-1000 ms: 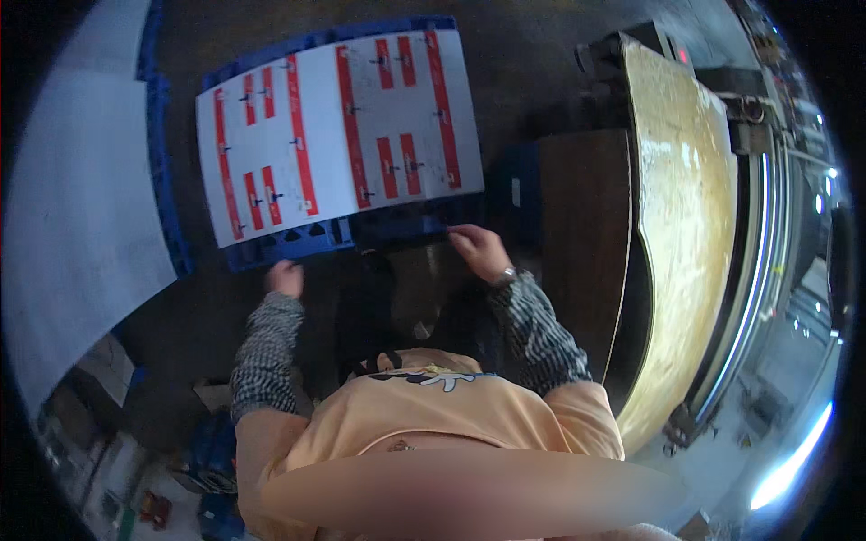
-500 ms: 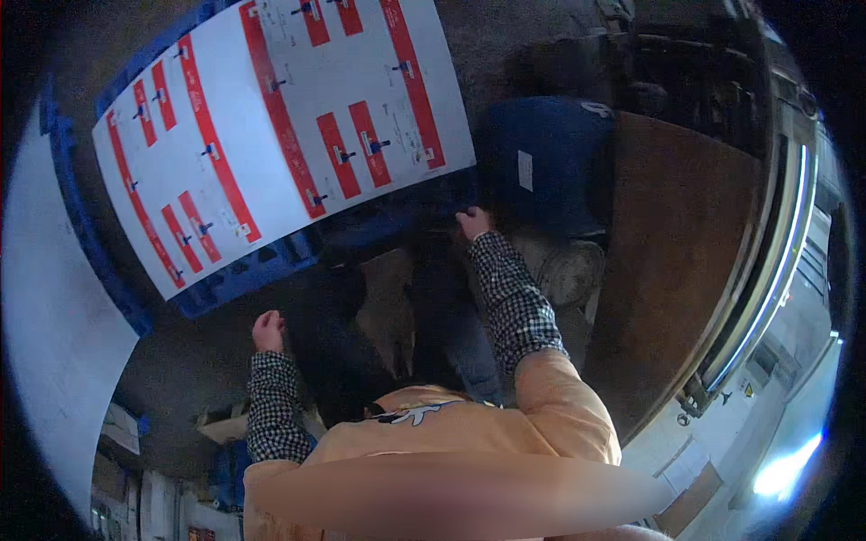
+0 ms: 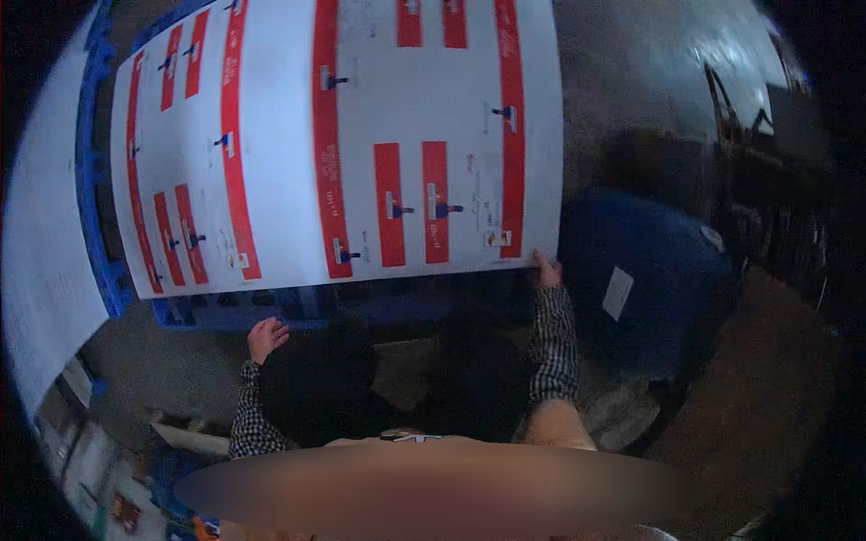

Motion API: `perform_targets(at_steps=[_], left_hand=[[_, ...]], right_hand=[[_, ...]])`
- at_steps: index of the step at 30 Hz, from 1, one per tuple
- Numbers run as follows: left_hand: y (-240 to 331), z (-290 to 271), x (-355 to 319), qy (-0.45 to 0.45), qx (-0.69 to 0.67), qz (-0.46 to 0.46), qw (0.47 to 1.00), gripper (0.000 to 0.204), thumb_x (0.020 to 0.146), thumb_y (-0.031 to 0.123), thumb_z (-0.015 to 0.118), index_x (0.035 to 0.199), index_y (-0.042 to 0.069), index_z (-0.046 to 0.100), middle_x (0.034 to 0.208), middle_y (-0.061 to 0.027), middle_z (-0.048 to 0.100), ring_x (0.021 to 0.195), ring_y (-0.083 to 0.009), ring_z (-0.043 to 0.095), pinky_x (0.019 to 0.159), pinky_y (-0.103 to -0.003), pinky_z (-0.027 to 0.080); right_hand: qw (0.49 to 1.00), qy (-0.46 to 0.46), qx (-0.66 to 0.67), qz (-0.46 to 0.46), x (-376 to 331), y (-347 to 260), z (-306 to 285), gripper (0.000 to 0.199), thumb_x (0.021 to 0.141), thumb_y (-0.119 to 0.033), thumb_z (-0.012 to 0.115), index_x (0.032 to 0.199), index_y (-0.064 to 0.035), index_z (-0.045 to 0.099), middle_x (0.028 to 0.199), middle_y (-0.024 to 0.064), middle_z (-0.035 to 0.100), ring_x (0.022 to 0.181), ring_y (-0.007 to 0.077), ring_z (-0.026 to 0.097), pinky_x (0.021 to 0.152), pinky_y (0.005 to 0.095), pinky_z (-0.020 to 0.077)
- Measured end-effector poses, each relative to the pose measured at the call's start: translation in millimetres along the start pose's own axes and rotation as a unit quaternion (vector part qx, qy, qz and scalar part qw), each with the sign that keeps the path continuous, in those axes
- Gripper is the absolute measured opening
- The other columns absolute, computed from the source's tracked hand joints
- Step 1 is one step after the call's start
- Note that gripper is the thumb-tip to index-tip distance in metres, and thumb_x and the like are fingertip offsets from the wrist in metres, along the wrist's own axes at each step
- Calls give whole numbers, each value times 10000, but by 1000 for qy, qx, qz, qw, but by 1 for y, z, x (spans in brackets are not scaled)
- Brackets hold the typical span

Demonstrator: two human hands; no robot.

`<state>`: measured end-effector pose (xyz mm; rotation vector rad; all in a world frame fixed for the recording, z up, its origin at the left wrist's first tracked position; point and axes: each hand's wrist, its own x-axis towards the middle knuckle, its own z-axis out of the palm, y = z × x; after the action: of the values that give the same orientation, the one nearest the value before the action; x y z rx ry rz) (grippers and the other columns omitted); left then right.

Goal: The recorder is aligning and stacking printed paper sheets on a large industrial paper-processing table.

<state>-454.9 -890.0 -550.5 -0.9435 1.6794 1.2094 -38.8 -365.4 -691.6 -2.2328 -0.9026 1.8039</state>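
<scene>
A large white printed sheet (image 3: 280, 180) with red bands and small blue figures lies on a blue plastic pallet (image 3: 234, 314) in front of me. My right hand (image 3: 547, 270) is at the sheet's near right corner, its fingers closed on the edge there. My left hand (image 3: 267, 340) is just short of the pallet's near side, left of the middle. Its fingers are loosely stretched and apart, with nothing in them. Whether more sheets lie beneath the top one, I cannot tell.
A dark blue drum-like container (image 3: 667, 261) with a white label (image 3: 617, 293) stands right of the pallet. Past it is a brown surface (image 3: 749, 406). On the far left, another pale sheet (image 3: 45, 207) lies beside a blue pallet edge (image 3: 99, 198).
My right hand has gone from beside the pallet to the sheet's near right corner and closed on it. My left hand has opened its fingers. The view has turned and come closer to the sheet.
</scene>
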Motion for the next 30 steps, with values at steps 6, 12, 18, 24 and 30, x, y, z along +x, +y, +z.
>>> perform_targets(at_steps=[6, 12, 18, 24, 30], left_hand=[[-13, -44, 1, -62, -59, 33, 996, 299, 852, 215, 548, 1056, 6, 483, 961, -129, 557, 862, -269, 597, 685, -372, 519], [-13, 2, 0, -73, -73, -15, 994, 307, 845, 213, 552, 1050, -6, 489, 922, -142, 569, 791, -247, 608, 675, -367, 517], [-23, 28, 8, -72, -39, 2, 997, 288, 838, 219, 562, 1010, -6, 508, 910, -150, 572, 756, -230, 608, 633, -336, 519], [-30, 35, 14, -41, -16, 11, 999, 356, 830, 265, 578, 1023, -22, 496, 929, -160, 571, 751, -229, 608, 633, -338, 519], [5, 69, 27, -104, -153, -11, 983, 595, 746, 435, 644, 1071, -34, 475, 1012, -184, 552, 898, -274, 578, 733, -383, 501]], right_hand=[[974, -28, 200, -101, -77, -5, 41, 412, 785, -223, 640, 1105, -11, 489, 1151, 179, 485, 971, 285, 516, 782, 429, 449], [977, -59, 154, -133, -93, -53, 35, 406, 836, -251, 541, 1132, 24, 496, 1028, 140, 577, 872, 301, 568, 791, 437, 456], [930, 177, -178, -267, -86, -62, 27, 479, 754, -360, 635, 943, 78, 590, 939, 188, 598, 768, 280, 564, 677, 421, 450], [855, 300, -280, -316, -158, -87, 76, 637, 647, -549, 669, 758, 77, 629, 736, 207, 612, 613, 308, 553, 577, 464, 434], [708, 273, -557, -339, -103, -130, -13, 474, 777, -403, 611, 860, 64, 637, 759, 202, 628, 642, 299, 589, 570, 428, 456]])
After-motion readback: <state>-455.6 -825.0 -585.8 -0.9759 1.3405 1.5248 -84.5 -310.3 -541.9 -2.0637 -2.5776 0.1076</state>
